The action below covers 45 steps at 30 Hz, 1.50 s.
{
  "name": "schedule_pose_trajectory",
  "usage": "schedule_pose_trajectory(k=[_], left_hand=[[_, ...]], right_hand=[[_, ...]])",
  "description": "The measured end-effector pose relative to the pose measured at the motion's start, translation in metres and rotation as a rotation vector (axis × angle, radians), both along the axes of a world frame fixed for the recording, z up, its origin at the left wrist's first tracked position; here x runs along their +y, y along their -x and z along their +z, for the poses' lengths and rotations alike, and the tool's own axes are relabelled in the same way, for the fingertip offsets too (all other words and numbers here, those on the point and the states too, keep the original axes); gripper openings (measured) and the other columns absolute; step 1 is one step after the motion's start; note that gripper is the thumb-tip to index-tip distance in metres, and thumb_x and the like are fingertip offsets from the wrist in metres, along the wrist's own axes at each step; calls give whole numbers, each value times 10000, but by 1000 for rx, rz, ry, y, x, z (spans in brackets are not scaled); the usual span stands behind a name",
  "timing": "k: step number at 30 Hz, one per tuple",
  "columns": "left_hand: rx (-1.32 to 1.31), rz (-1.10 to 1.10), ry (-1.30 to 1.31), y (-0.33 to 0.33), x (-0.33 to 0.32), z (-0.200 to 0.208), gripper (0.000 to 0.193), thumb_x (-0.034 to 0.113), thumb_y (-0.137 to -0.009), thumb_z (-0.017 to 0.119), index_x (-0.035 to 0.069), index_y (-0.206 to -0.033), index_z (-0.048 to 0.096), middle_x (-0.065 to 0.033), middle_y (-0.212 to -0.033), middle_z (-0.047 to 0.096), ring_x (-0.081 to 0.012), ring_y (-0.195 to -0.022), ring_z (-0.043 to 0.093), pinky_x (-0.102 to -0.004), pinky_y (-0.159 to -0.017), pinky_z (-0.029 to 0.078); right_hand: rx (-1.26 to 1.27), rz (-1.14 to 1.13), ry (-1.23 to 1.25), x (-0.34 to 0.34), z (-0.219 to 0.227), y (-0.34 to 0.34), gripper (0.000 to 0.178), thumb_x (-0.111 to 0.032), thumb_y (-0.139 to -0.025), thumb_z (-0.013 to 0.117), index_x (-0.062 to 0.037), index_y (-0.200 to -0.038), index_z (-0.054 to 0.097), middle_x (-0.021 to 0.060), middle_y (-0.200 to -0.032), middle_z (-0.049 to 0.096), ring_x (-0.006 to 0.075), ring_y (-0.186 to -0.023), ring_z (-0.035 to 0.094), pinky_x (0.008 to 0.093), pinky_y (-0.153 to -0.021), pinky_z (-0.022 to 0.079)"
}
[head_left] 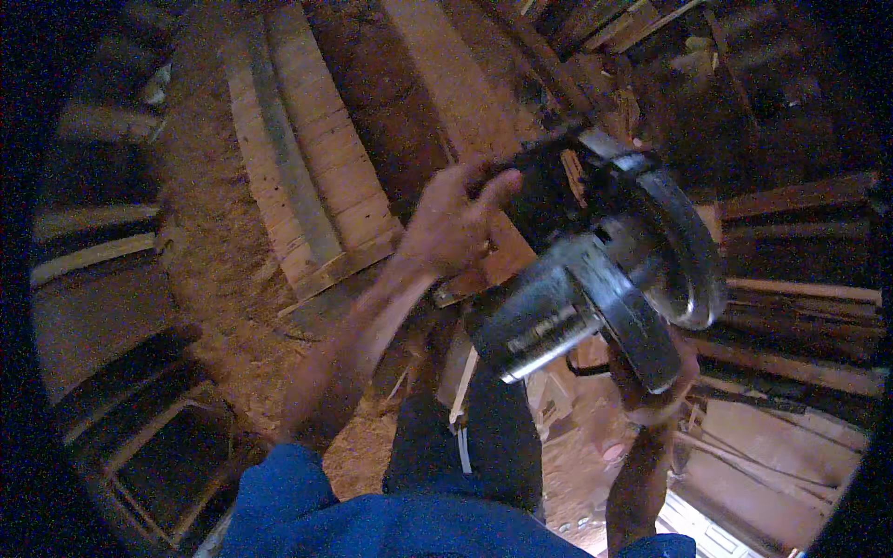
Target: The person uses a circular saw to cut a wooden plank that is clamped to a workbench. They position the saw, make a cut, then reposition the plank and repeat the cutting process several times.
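A circular saw (539, 307) with a dark motor housing and a shiny curved blade guard (693, 246) is held up in front of me, tilted, above a wooden board (507, 246). My left hand (460, 219) is closed on the dark front edge of the saw, thumb on top. Behind the motor, my right hand (656, 377) wraps round the rear handle, its fingers partly hidden by the saw body. The blade itself cannot be made out clearly.
A slatted wooden panel (312, 158) lies on the sawdust-covered floor (209, 219) at the far left. Stacked timber (800, 288) fills the right side. Dark framed pieces (167, 465) stand at the near left. A long plank (437, 65) runs away from me.
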State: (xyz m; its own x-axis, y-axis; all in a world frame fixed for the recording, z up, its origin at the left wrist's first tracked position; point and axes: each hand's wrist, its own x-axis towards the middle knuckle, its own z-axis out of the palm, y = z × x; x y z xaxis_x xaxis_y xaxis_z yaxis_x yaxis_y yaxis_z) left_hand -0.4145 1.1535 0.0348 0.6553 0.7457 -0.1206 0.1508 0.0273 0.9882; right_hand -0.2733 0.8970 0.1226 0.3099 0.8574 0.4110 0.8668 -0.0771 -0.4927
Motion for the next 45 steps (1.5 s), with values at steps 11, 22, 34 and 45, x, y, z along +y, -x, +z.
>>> schedule_pose_trajectory(k=[11,22,34,45], left_hand=[[-53,-171,341,249,-172,30,440,371,-963,590,47,-1261,585,-219,-1098,681,-369,-1017,660,-450,-865,506],[19,-327,231,504,-187,20,491,414,-983,515,47,-1309,523,-243,-1038,679,-439,-964,650,-522,-860,498],[29,-240,283,499,-171,25,490,394,-975,530,45,-1318,527,-267,-1039,676,-451,-950,656,-535,-842,508],[7,-276,506,508,-176,10,540,417,-980,510,27,-1352,491,-270,-1294,566,-418,-1149,583,-509,-956,470]], right_hand=[[123,-771,336,-221,60,281,530,-249,-628,906,-53,-1053,656,93,-985,679,277,-951,641,404,-905,478],[-45,-878,191,-247,23,556,473,-54,-615,866,0,-1044,675,88,-1014,718,210,-913,663,368,-829,543],[82,-810,253,-222,27,533,600,-154,-641,895,-44,-1142,582,91,-1057,641,239,-1015,598,396,-932,467],[135,-662,440,-179,51,526,457,-226,-672,880,-23,-1002,638,76,-933,658,218,-908,627,364,-819,499]])
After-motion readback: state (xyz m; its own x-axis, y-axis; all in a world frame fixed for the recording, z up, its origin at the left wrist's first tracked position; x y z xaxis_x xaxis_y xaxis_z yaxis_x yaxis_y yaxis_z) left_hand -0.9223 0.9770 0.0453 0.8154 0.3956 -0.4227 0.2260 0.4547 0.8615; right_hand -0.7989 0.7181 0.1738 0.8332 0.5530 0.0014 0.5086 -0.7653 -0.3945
